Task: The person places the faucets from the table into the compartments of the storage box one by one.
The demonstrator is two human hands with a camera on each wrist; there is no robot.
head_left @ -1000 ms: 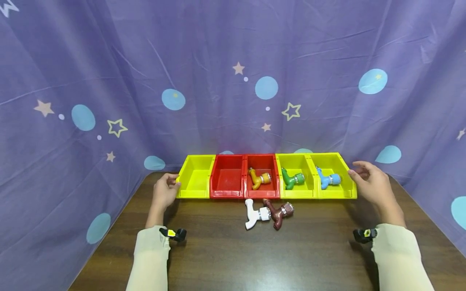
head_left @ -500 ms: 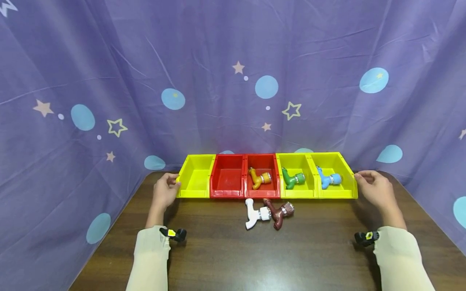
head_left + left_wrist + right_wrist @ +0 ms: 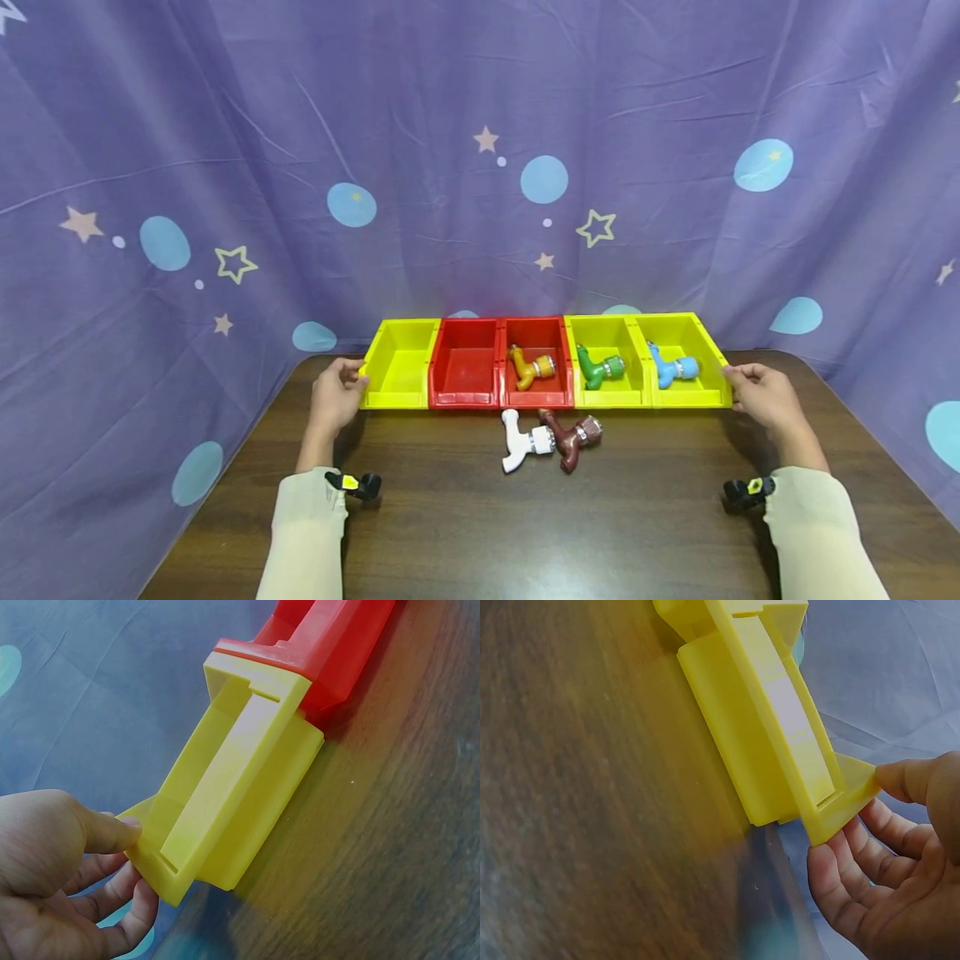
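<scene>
Mid-frame, our left grip (image 3: 335,397), nearly closed, pinches the boxy left bin (image 3: 397,369); right grip (image 3: 763,397), likewise, the smooth right bin (image 3: 706,354).

Curtain (image 3: 637,92): purple, lightly creased, hanging ahead and along both sides
Print: pale blue ovals (image 3: 544,179), peach stars (image 3: 486,139), white dots (image 3: 547,222)
Table (image 3: 442,525): dark wood grain, rounded far corners
Light: soft glare (image 3: 543,554) on the near tabletop

From here I see a purple curtain (image 3: 420,108) hanging behind the table (image 3: 540,525) and round both its sides, creased in places and printed with light-blue discs (image 3: 544,179), peach stars (image 3: 486,139), yellow outlined stars (image 3: 234,264) and small white dots (image 3: 502,162). The tabletop is dark, grained brown, with a pale sheen.
</scene>
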